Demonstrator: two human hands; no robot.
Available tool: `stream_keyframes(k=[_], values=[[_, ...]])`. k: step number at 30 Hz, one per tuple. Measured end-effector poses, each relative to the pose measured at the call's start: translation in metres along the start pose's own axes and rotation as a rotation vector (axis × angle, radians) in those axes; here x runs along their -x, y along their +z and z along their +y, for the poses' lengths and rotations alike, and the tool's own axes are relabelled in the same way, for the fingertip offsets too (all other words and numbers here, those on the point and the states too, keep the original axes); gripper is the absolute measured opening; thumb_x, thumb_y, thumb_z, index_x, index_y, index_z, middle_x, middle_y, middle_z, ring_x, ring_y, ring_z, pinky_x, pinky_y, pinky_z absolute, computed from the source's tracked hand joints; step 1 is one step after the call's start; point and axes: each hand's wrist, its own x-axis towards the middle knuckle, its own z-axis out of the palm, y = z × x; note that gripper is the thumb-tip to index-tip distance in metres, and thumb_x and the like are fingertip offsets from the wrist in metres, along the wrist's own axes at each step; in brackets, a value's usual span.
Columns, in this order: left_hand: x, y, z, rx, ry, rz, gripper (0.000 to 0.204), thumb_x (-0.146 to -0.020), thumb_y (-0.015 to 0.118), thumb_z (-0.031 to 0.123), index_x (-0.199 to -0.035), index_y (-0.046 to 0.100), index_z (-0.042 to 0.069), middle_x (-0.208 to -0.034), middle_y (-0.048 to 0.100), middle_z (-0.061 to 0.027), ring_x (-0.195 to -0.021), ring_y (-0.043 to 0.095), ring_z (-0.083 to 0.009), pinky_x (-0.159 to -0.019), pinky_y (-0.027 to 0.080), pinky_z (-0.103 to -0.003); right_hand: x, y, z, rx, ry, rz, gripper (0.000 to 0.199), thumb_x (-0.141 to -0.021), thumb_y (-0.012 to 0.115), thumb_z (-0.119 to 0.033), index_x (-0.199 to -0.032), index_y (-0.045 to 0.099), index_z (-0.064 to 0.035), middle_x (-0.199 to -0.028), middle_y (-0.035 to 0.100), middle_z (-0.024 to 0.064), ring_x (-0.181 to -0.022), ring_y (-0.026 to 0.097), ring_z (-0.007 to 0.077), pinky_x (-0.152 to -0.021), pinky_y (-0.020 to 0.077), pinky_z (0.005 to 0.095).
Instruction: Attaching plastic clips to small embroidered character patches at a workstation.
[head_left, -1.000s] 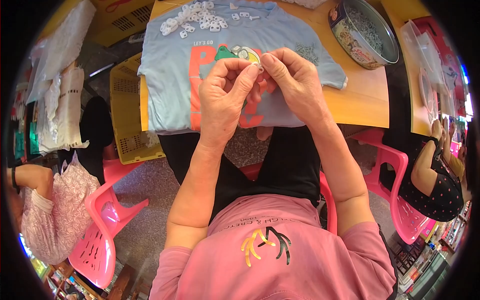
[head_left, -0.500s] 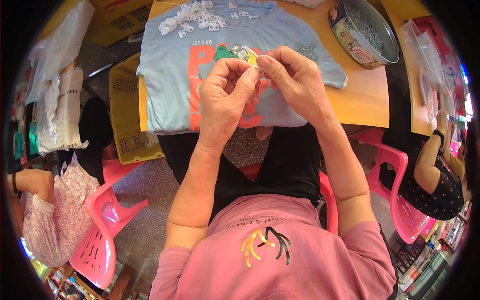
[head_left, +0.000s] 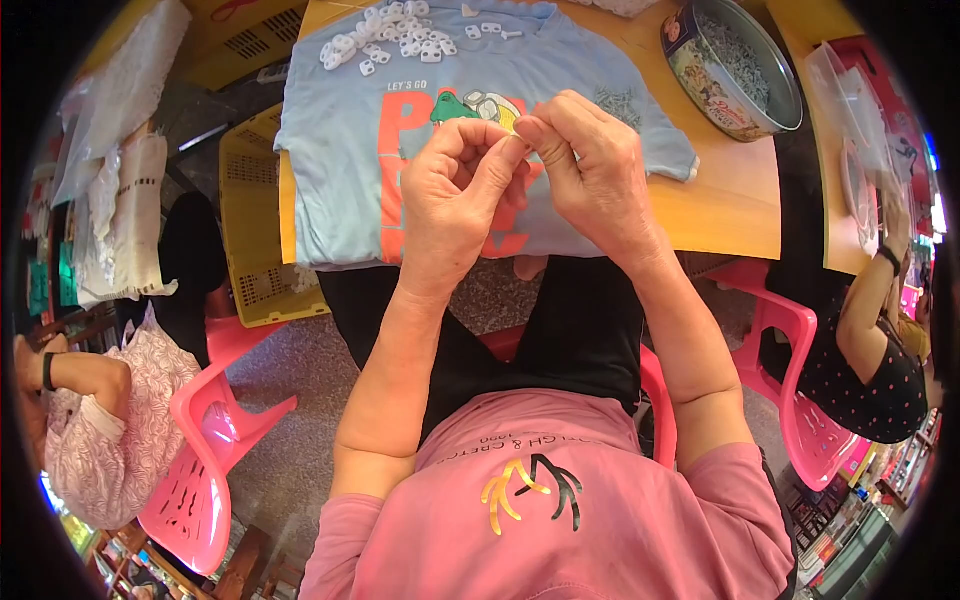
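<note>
Over the pale blue shirt (head_left: 335, 175) spread on the wooden table (head_left: 735, 215), I watch through the head view as two bare hands meet fingertip to fingertip. The left hand (head_left: 455, 190) is narrowed to a pinch, its thumb and forefinger holding a small pale piece (head_left: 517, 131). The right hand (head_left: 592, 170) is pinched just as narrowly on the same piece from the other side (whether it grips anything more, I cannot tell, since the fingers hide most of it). Beyond the hands I see a heap of white pieces (head_left: 400, 35) on the shirt, with holes in them, and a few loose ones (head_left: 487, 30) just to its right. A scatter of small grey bits (head_left: 618, 105) lies on the shirt near the right hand. Farther right, a round printed tin (head_left: 708, 100) holds more of them, and a yellow crate (head_left: 250, 195) stands left of the table.
</note>
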Motion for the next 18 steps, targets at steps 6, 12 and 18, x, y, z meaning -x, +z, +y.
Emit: stream_keyframes(k=[6,12,18], values=[[-0.003,-0.001,0.001,-0.026,-0.004,-0.017,0.010,-0.094,0.063,0.009,-0.094,0.058,0.000,-0.078,0.064,-0.0041,-0.063,0.059,-0.0070,-0.057,0.049,-0.021,-0.001,-0.005,-0.001,-0.051,0.047,-0.054,0.014,-0.091,0.064,-0.009,-0.082,0.060,0.0014,-0.070,0.056,0.0112,-0.058,0.055,0.0241,-0.053,0.0431,0.0331],[-0.004,-0.003,0.004,0.144,-0.072,-0.064,0.012,-0.095,0.063,0.010,-0.096,0.059,-0.001,-0.081,0.064,-0.0046,-0.066,0.060,-0.0090,-0.068,0.054,-0.024,-0.005,-0.020,-0.002,-0.164,0.248,-0.206,0.030,-0.100,0.053,-0.023,-0.085,0.061,0.0016,-0.070,0.058,0.0058,-0.060,0.052,0.0138,-0.055,0.0433,0.0280],[-0.002,-0.007,0.001,0.171,-0.062,-0.082,0.014,-0.095,0.063,0.012,-0.096,0.058,-0.001,-0.080,0.063,-0.0041,-0.065,0.057,-0.0085,-0.072,0.056,-0.026,-0.002,-0.031,0.007,-0.167,0.148,-0.293,0.031,-0.102,0.049,-0.026,-0.092,0.061,0.0014,-0.076,0.060,0.0045,-0.065,0.054,0.0135,-0.059,0.0461,0.0284]])
